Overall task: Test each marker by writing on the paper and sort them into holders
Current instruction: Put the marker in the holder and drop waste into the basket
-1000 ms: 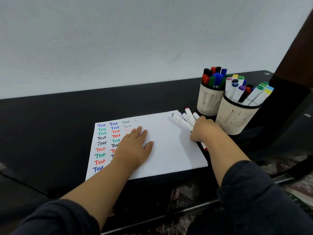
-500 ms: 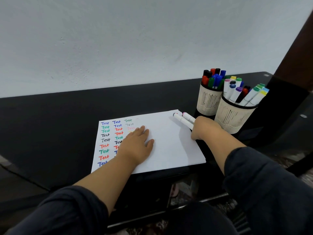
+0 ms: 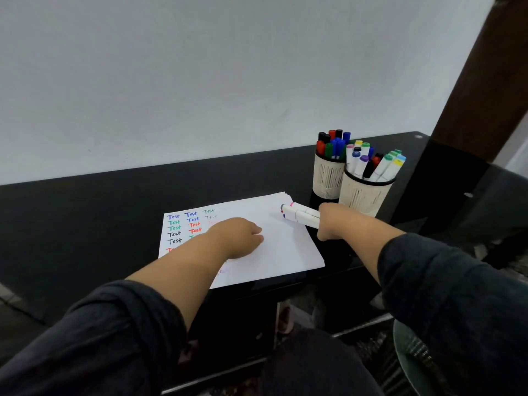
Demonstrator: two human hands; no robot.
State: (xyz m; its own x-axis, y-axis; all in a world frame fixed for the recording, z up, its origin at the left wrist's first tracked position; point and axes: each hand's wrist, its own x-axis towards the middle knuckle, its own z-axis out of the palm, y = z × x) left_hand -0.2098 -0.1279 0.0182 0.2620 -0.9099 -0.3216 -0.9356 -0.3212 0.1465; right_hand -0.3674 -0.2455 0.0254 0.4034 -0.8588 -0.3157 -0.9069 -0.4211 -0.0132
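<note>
A white sheet of paper (image 3: 283,247) lies on the black table, with rows of the word "Test" in several colours at its left. My left hand (image 3: 237,237) rests on the middle of the sheet, palm down. My right hand (image 3: 333,221) grips a bundle of white markers (image 3: 300,215) at the paper's right edge; their capped ends stick out to the left. Two cream mesh holders stand just behind: the back holder (image 3: 327,178) holds dark-capped markers, the front holder (image 3: 363,195) holds white-bodied markers with coloured caps.
The black table (image 3: 85,224) runs against a pale wall. A dark brown post (image 3: 480,81) rises at the right behind the holders. Floor and a chair edge (image 3: 411,358) show below the table's front edge.
My right hand has gathered the loose white markers into a tighter bundle. The left hand's fingers have drawn in on the paper. The view has shifted, so everything sits further right.
</note>
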